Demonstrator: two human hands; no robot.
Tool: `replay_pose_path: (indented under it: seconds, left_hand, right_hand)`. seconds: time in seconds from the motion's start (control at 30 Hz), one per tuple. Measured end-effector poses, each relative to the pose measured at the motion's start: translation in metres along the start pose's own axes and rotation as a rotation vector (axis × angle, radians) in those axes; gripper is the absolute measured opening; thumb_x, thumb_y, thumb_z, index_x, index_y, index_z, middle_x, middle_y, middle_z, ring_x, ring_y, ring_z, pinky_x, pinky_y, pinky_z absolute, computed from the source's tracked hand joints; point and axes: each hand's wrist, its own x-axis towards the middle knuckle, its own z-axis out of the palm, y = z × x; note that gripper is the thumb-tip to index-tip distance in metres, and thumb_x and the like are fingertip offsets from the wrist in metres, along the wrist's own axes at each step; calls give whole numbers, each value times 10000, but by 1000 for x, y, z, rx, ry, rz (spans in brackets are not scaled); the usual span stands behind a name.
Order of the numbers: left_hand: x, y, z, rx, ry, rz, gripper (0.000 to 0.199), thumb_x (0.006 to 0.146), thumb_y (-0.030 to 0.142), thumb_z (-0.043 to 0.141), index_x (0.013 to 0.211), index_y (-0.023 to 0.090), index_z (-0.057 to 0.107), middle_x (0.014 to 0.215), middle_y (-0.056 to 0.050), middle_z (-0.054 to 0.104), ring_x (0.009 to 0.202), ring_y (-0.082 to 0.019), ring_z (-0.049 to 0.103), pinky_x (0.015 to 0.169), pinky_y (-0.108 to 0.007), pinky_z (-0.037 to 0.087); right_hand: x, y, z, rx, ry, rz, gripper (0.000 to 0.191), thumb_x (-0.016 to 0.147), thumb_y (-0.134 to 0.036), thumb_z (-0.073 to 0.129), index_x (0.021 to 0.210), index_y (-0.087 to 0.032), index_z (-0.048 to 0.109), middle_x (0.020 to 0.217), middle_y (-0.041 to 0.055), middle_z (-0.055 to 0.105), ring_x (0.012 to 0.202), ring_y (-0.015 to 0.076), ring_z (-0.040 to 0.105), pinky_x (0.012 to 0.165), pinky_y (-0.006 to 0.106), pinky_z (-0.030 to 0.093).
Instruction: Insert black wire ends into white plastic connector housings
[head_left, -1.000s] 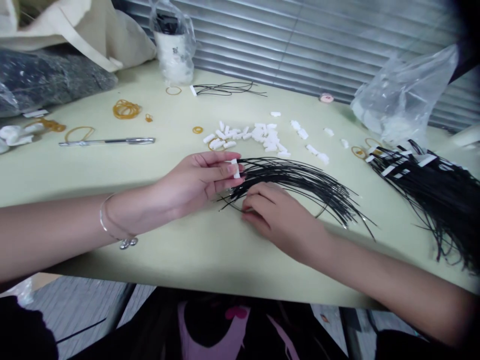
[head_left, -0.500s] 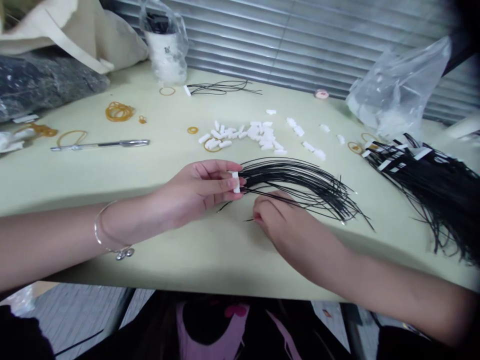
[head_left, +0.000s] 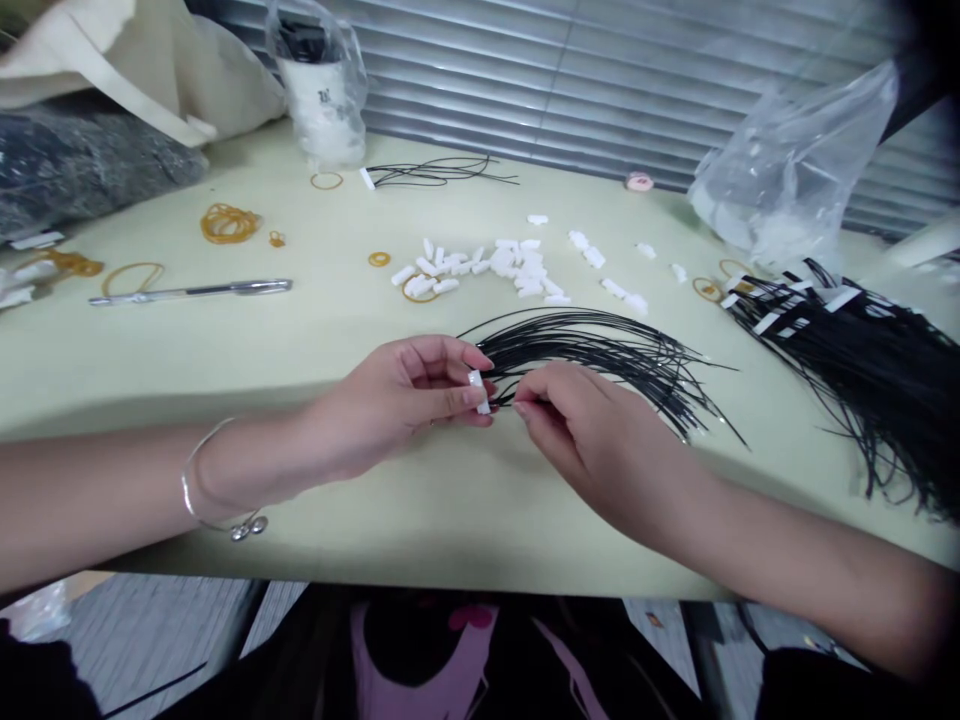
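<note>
Between the thumb and fingers of my left hand (head_left: 420,390) is a small white connector housing (head_left: 478,391), tilted slightly. My right hand (head_left: 592,420) is just right of it, thumb and forefinger pinched on a thin black wire that runs toward the housing; the fingers hide most of that wire. Behind both hands a fanned bundle of black wires (head_left: 592,335) lies on the table, its near end partly covered by my left fingers. Beyond the bundle is a scattered pile of white connector housings (head_left: 517,265).
Finished-looking wire harnesses (head_left: 862,350) are heaped at right, near a clear plastic bag (head_left: 795,170). A pen (head_left: 191,291) and rubber bands (head_left: 229,223) lie at left. At the back stand a bagged cup (head_left: 322,110) and one loose harness (head_left: 442,173).
My right hand has risen from the table toward the white housing, bringing a wire end up to it. My left hand has turned the housing slightly and sits a little lower.
</note>
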Motion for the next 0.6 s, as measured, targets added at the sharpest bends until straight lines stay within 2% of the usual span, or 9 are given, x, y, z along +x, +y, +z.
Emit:
replay_pose_path:
  seconds: [0.17, 0.3, 0.6]
  left_hand:
    - [1, 0, 0, 10, 8, -6, 158, 742, 128, 668, 882, 161, 602, 756, 31, 634, 707, -90, 649, 730, -208, 520]
    - [1, 0, 1, 11, 13, -16, 149, 744, 109, 657, 873, 157, 600, 736, 32, 637, 685, -86, 645, 706, -201, 516]
    - [3, -1, -1, -32, 29, -16, 145, 744, 102, 654, 867, 159, 602, 726, 30, 630, 707, -87, 639, 733, -214, 520]
  right_hand:
    - [0, 1, -1, -33, -43, 52, 126, 868, -178, 413, 831, -125, 521, 736, 43, 552, 681, 167, 518, 624, 305, 380]
    - [0, 1, 2, -34, -17, 35, 86, 849, -159, 446, 820, -131, 522, 739, 38, 558, 683, 170, 524, 632, 311, 393]
    - [-6, 8, 3, -168, 115, -245, 136, 787, -29, 493, 883, -113, 539, 862, 78, 564, 818, 194, 530, 711, 320, 431]
